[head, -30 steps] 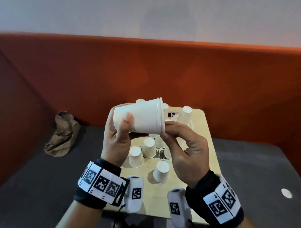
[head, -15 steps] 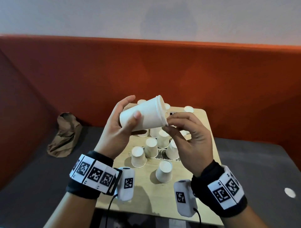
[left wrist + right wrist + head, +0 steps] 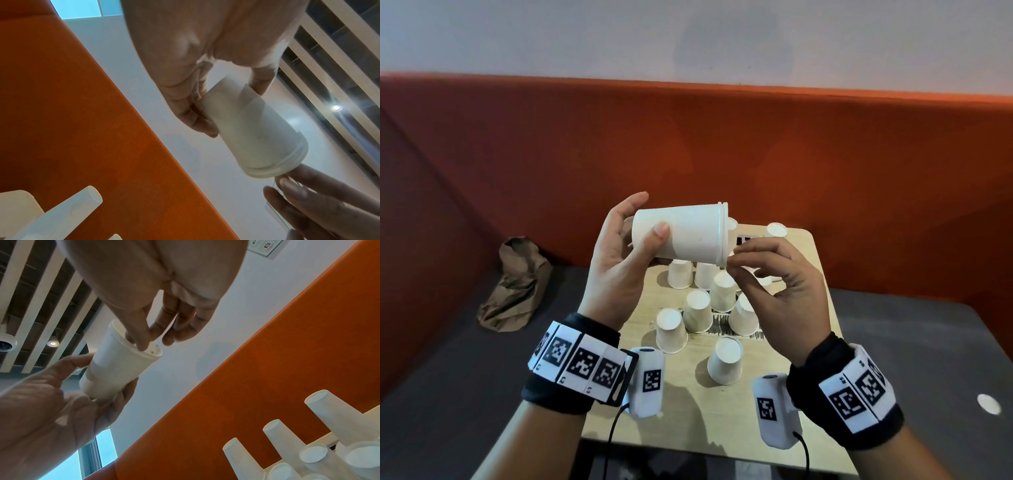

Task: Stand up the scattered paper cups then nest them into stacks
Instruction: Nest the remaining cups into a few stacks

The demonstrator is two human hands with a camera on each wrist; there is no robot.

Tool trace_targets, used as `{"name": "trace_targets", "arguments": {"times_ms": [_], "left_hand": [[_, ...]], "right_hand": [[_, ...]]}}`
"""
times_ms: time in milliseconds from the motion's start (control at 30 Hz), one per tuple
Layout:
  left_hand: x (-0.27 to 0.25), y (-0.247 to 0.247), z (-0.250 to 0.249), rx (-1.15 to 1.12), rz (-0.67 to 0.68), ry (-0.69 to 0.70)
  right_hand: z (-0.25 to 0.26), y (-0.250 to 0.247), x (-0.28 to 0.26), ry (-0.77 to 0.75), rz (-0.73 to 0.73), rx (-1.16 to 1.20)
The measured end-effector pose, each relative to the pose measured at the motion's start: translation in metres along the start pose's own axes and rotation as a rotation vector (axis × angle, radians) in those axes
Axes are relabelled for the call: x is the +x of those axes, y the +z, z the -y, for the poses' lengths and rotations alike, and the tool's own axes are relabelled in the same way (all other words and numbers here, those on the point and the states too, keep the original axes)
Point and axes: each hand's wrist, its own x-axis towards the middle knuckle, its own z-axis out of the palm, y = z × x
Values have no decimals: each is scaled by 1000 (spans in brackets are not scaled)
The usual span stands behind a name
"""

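A short nested stack of white paper cups [image 3: 681,233] lies on its side in the air above the table, rims [image 3: 723,236] to the right. My left hand [image 3: 650,219] grips its base end, thumb on the near wall. My right hand [image 3: 734,262] pinches the lower rim between thumb and forefinger. In the left wrist view the stack [image 3: 252,129] hangs from my left hand [image 3: 226,100]. The right wrist view has my right thumb [image 3: 139,340] inside the stack's [image 3: 119,369] mouth. Several single cups [image 3: 726,359] stand upside down on the table.
The small wooden table [image 3: 722,418] sits on a grey bench, with an orange backrest [image 3: 722,154] behind. A crumpled brown paper bag [image 3: 517,284] lies on the bench at left. Printed marker sheets [image 3: 744,240] lie among the cups.
The stack tipped rim-up half a second ago and has swung back to level. Both hands stay on it, the right one still at the rim.
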Motion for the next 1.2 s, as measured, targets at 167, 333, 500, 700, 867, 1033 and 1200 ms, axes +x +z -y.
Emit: {"name": "trace_targets", "arguments": {"times_ms": [167, 333, 500, 700, 867, 1033, 1200], "left_hand": [[2, -5, 3, 123, -26, 39], [5, -2, 8, 435, 90, 176], [15, 3, 12, 503, 294, 181], [40, -3, 21, 395, 421, 114], [72, -18, 35, 390, 476, 9], [106, -28, 65, 563, 646, -9], [128, -28, 86, 662, 672, -143]], "right_hand": [[4, -3, 3, -41, -67, -61], [4, 7, 10, -196, 112, -341], [-15, 23, 16, -134, 144, -491], [-28, 40, 26, -60, 129, -528], [-37, 59, 43, 81, 61, -490], [-57, 68, 57, 92, 48, -559], [-75, 58, 79, 167, -82, -595]]}}
